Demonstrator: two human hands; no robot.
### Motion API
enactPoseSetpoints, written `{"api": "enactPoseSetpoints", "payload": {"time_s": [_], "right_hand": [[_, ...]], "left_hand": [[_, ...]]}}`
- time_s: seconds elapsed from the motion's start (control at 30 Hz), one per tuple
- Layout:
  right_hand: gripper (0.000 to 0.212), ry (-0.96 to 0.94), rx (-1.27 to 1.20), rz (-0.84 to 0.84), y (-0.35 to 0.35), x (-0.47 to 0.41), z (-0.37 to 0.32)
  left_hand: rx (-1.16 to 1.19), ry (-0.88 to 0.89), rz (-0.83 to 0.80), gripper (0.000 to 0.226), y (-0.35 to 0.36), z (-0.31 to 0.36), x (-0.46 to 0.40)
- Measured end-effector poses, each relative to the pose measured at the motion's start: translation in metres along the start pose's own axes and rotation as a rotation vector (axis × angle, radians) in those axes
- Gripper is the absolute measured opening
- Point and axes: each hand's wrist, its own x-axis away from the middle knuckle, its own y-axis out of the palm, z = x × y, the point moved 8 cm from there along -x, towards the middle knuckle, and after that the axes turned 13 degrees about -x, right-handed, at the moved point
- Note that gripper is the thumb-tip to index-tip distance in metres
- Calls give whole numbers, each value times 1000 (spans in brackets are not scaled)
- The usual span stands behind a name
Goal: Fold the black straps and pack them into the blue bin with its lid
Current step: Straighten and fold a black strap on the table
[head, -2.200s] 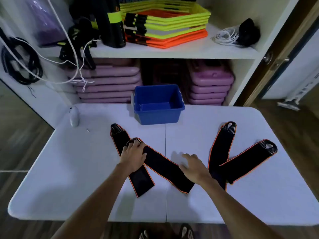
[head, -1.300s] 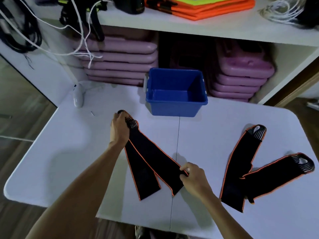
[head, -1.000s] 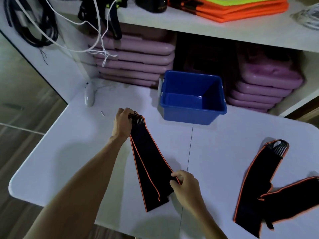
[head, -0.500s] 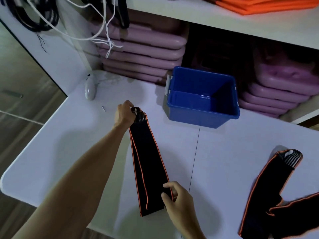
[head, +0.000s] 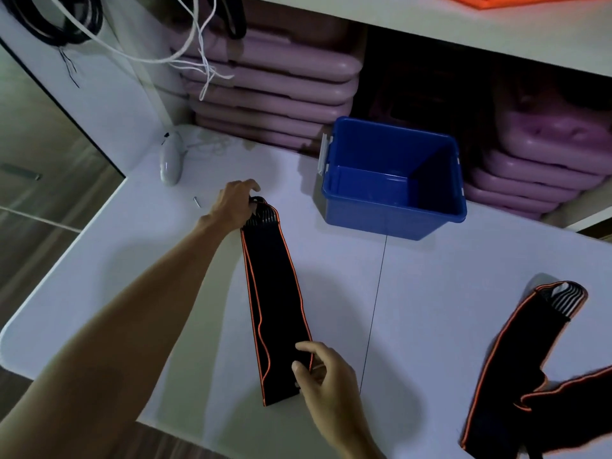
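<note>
Two black straps with orange edging (head: 276, 303) lie stacked lengthwise on the white table (head: 139, 270), running from far to near. My left hand (head: 236, 203) grips their looped far ends. My right hand (head: 323, 376) pinches their near right edge between thumb and fingers. The open blue bin (head: 392, 207) stands empty at the back of the table, right of my left hand. Two more black straps (head: 516, 366) lie crossed at the right edge. No lid is visible.
A white mouse (head: 170, 160) and a small screw (head: 196, 203) lie at the table's back left. Stacked purple cases (head: 271, 97) fill the shelf behind the bin. White cords (head: 198, 58) hang down at the back left. The table's near edge is close to my right wrist.
The two left straps, first crossed, have been swung together into one aligned stack. My left hand stayed on the looped ends while my right hand drew the near ends toward me.
</note>
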Motion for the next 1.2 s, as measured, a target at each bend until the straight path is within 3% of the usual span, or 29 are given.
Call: {"api": "enactPoseSetpoints", "payload": {"time_s": [0.13, 0.27, 0.47, 0.63, 0.8, 1.0, 1.2], "right_hand": [[27, -9, 62, -19, 3, 4, 7], [30, -30, 106, -28, 2, 6, 6], [36, 11, 141, -82, 6, 3, 3], [37, 61, 156, -102, 12, -1, 5], [37, 54, 182, -141, 14, -2, 4], [38, 46, 204, -169, 16, -1, 4], [39, 42, 215, -183, 17, -1, 4]], "left_hand": [[-20, -40, 91, 16, -6, -1, -2], [-35, -71, 165, 12, -11, -2, -4], [151, -48, -142, 52, 2, 1, 8], [145, -186, 258, 27, -6, 11, 87], [293, -531, 126, 42, 44, 21, 120], [449, -778, 149, 32, 38, -5, 103], [433, -761, 187, 8, 31, -24, 86]]}}
